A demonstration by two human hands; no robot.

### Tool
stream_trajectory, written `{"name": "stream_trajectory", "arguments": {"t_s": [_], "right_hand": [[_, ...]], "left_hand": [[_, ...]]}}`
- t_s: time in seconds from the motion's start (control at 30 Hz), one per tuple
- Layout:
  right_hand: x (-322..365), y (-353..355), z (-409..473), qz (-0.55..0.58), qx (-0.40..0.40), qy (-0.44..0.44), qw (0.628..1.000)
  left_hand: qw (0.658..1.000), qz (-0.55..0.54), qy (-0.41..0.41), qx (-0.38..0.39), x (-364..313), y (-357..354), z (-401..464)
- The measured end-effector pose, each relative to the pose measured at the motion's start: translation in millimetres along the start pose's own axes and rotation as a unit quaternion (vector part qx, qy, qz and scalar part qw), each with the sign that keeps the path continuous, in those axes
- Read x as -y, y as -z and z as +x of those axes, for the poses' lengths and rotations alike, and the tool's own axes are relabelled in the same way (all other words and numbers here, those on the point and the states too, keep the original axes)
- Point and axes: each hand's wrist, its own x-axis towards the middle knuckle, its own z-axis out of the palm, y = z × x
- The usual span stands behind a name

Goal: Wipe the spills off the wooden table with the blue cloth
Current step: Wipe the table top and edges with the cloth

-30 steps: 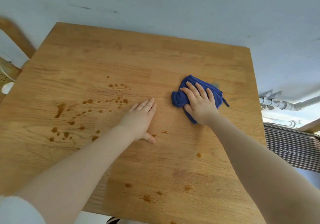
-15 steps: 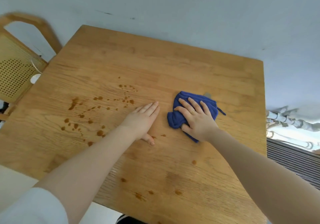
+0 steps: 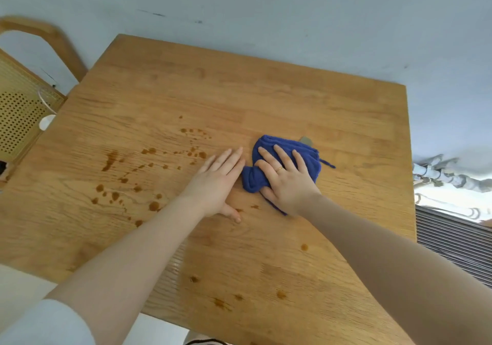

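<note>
- Cloth point(image 3: 286, 158), blue and bunched, lies on the bench point(image 3: 266, 91) right of centre, under the right hand point(image 3: 286, 182).
- Right fingers point(image 3: 282, 155) are spread, pressing flat on the cloth.
- Left hand point(image 3: 219, 182) lies palm-down just left of the cloth, fingers together, touching the bench.
- Spills point(image 3: 127, 182), brown drops, dot the bench left of the cloth and toward the near edge.
- Chair point(image 3: 24, 110) stands farther left of the cloth, off the bench.

Wooden table point(image 3: 266, 99): blue cloth point(image 3: 269, 177) bunched near centre, right hand point(image 3: 286, 182) flat on it. Left hand point(image 3: 221, 182) flat just left of cloth. Brown spills point(image 3: 125, 174) left of the cloth; more drops nearer the front edge.
</note>
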Motion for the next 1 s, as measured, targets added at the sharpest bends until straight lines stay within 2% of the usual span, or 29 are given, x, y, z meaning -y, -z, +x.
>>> {"name": "stream_trajectory", "arguments": {"t_s": [0.07,0.23,0.3,0.4,0.53,0.73,0.8,0.9,1.0], "right_hand": [[-11,3,15,-0.001,-0.007,-0.008,1.0],[20,1,44,0.069,-0.045,-0.176,0.981],[45,0,45,0.061,-0.04,-0.175,0.982],[81,-3,40,0.03,-0.024,-0.122,0.992],[75,6,58,0.033,-0.008,-0.098,0.995],[73,10,105,0.087,-0.051,-0.241,0.965],[81,7,96,0.079,-0.053,-0.227,0.969],[96,2,73,0.043,-0.048,-0.145,0.987],[98,1,70,0.04,-0.038,-0.113,0.992]], "left_hand": [[1.0,-0.017,0.013,-0.019,3,-4,-4],[0.994,-0.103,0.016,-0.019,20,-5,-18],[0.994,-0.109,0.025,-0.013,42,0,-21],[0.996,-0.064,0.055,-0.003,85,12,-23],[0.995,-0.047,0.083,0.039,138,20,-28],[0.995,0.023,0.083,0.043,169,9,-22],[0.995,0.026,0.084,0.05,170,9,-20],[0.995,0.014,0.081,0.053,172,9,-17],[0.996,0.001,0.076,0.054,173,10,-15]]}}
